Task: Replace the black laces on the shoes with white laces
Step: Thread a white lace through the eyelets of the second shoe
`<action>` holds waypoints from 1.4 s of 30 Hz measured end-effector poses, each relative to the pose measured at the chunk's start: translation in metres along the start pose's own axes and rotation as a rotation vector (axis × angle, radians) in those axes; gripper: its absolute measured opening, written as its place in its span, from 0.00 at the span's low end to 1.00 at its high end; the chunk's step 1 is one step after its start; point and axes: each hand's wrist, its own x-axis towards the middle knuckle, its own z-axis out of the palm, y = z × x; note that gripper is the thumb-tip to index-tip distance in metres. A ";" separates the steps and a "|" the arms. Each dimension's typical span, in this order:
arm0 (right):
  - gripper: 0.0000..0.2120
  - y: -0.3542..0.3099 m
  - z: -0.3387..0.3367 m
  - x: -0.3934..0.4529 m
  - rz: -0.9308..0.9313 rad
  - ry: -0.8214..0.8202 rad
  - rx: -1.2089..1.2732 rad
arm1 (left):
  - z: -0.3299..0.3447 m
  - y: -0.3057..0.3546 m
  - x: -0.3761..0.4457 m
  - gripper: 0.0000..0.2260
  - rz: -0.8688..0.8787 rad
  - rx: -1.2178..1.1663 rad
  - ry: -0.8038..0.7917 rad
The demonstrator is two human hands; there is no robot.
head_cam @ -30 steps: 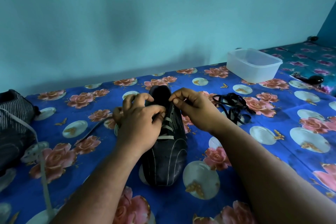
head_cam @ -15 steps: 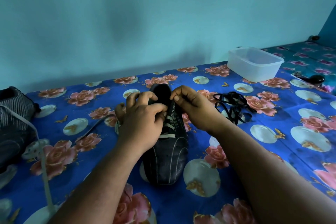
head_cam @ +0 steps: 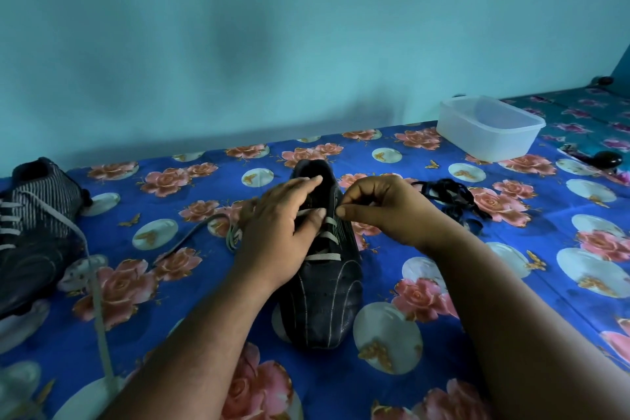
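The shoe (head_cam: 324, 269) is kept toe-near on the bed (head_cam: 443, 385); it is steadied by the left hand (head_cam: 276, 232), grip spread flat, while the white lace (head_cam: 329, 239) is pinched by the right hand (head_cam: 381, 208) — presumably for threading.

The left hand (head_cam: 278, 232) covers the left side of the middle shoe (head_cam: 324, 297), so the eyelets there and the path of the white lace (head_cam: 324, 235) under the palm cannot be seen. The right hand (head_cam: 385, 211) curls its fingers at the shoe's right edge; whether it pinches a lace end is too small to tell. The second shoe (head_cam: 34, 232) is cut off by the left edge, and its loose white lace (head_cam: 99, 310) runs off the bottom. The black laces (head_cam: 453, 198) lie partly behind the right hand. A dark round object (head_cam: 606, 158) at the far right is too dim to identify.
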 end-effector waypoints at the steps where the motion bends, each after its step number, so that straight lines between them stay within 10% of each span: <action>1: 0.08 0.002 -0.002 0.000 0.029 -0.006 0.059 | -0.001 -0.003 -0.001 0.23 -0.003 -0.008 -0.019; 6: 0.04 0.006 -0.018 -0.001 0.184 0.031 0.286 | -0.004 -0.019 -0.005 0.28 -0.029 -0.087 -0.080; 14: 0.06 0.031 -0.051 0.000 0.434 0.732 0.231 | -0.011 -0.020 -0.010 0.37 -0.177 -0.227 -0.172; 19: 0.18 0.024 -0.026 0.003 0.080 0.395 -0.293 | -0.016 -0.017 -0.010 0.39 -0.204 -0.271 -0.205; 23: 0.07 0.012 -0.005 0.001 -0.176 0.049 -0.302 | -0.018 -0.020 -0.011 0.39 -0.201 -0.314 -0.239; 28: 0.03 0.012 -0.013 0.002 -0.086 0.105 -0.209 | -0.017 -0.024 -0.010 0.39 -0.176 -0.304 -0.263; 32: 0.05 0.029 -0.035 0.004 0.218 0.562 -0.104 | -0.017 -0.026 -0.011 0.43 -0.185 -0.258 -0.273; 37: 0.10 0.048 -0.044 0.005 0.491 0.708 -0.519 | -0.018 -0.021 -0.011 0.42 -0.211 -0.226 -0.263; 42: 0.20 0.021 -0.018 0.004 -0.170 0.341 -0.512 | -0.018 -0.023 -0.012 0.42 -0.212 -0.245 -0.279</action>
